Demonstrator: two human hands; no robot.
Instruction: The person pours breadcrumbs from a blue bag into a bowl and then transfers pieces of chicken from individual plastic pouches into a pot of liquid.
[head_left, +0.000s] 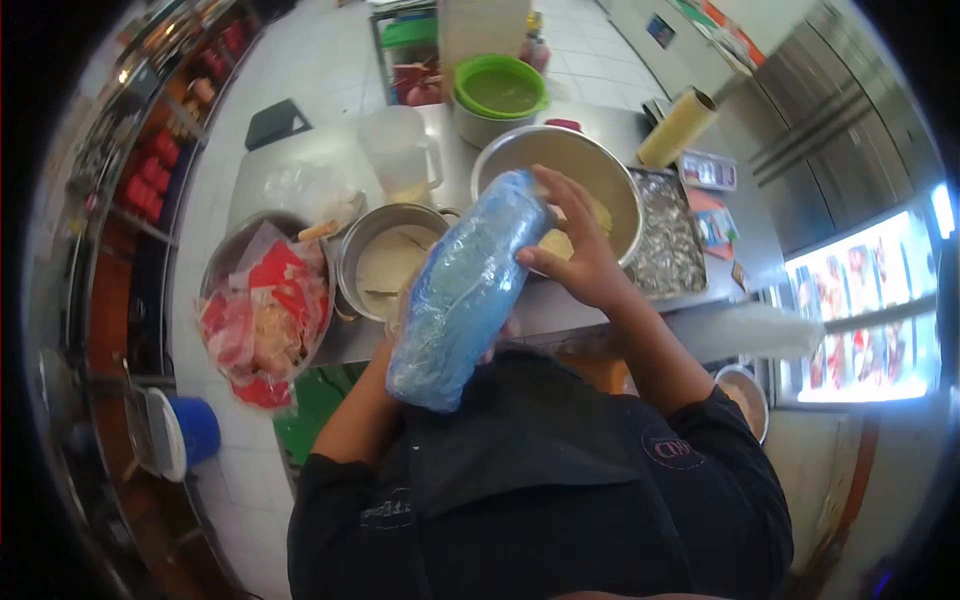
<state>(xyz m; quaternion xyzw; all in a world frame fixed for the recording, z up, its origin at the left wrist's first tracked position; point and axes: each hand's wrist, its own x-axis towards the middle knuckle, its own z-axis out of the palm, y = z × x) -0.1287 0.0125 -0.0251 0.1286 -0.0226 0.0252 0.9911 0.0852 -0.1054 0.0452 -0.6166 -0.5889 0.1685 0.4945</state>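
A long blue plastic-wrapped bundle [465, 285] is held up at a slant before my chest, over the table's front edge. My right hand [572, 240] touches its upper end, thumb and fingers spread around that end. My left hand [400, 305] is mostly hidden behind the lower part of the bundle, which rests against it. Behind the bundle stand a metal pot [385, 262] with pale contents and a large steel bowl [622, 190] with something yellowish inside.
A bowl of red and clear plastic bags [270, 310] stands left. Further back are a clear pitcher [400, 150] and a green bowl [500, 88]. On the right lie a foil-lined tray [665, 235] and a film roll [678, 128]. A blue bucket [195, 430] is at lower left.
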